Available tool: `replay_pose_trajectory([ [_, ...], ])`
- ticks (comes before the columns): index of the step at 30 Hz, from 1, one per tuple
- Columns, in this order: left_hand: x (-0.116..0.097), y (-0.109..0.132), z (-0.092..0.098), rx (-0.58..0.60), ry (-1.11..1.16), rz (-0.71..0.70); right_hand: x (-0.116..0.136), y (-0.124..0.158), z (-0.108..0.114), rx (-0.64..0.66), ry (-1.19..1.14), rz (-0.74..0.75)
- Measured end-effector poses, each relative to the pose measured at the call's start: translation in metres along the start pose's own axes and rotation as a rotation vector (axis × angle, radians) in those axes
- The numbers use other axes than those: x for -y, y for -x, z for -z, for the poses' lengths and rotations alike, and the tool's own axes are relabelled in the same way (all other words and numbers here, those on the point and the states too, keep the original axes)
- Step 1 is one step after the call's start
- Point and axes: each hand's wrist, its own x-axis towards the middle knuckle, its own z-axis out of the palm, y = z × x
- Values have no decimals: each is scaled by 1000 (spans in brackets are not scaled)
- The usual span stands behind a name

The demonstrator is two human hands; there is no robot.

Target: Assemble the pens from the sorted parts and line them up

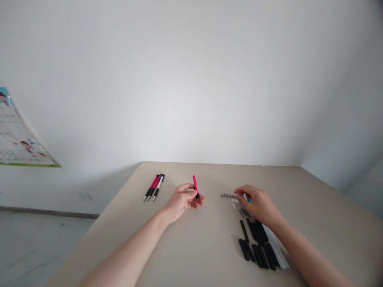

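Now | left hand (182,201) pinching pink pen (195,185) upright | right hand (259,205) palm-down beside metal tips (227,195), grip unclear

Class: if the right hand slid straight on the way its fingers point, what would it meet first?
Probably the row of small grey parts, lying just ahead of the right hand; depth is unclear.

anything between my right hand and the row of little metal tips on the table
Nothing visible does. The right hand has its fingertips at one end of the row of small grey metal tips. The left hand, holding a pink pen barrel with a black grip, is well clear.
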Motion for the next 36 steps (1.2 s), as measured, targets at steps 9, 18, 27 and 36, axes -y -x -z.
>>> replay_pose_trajectory([
  [9, 2, -1, 4, 22, 79, 66, -3, 1, 1, 1, 7, 1],
  [18, 6, 1, -1, 128, -282, -7, 2, 1, 0, 96, 36, 4],
  [27, 2, 10, -9, 192, -854, -190, 2, 0, -9, 92, 60, 80],
  [36, 1, 13, -15, 240, -1050, -234, 53, 8, -7, 124, -273, 91],
])
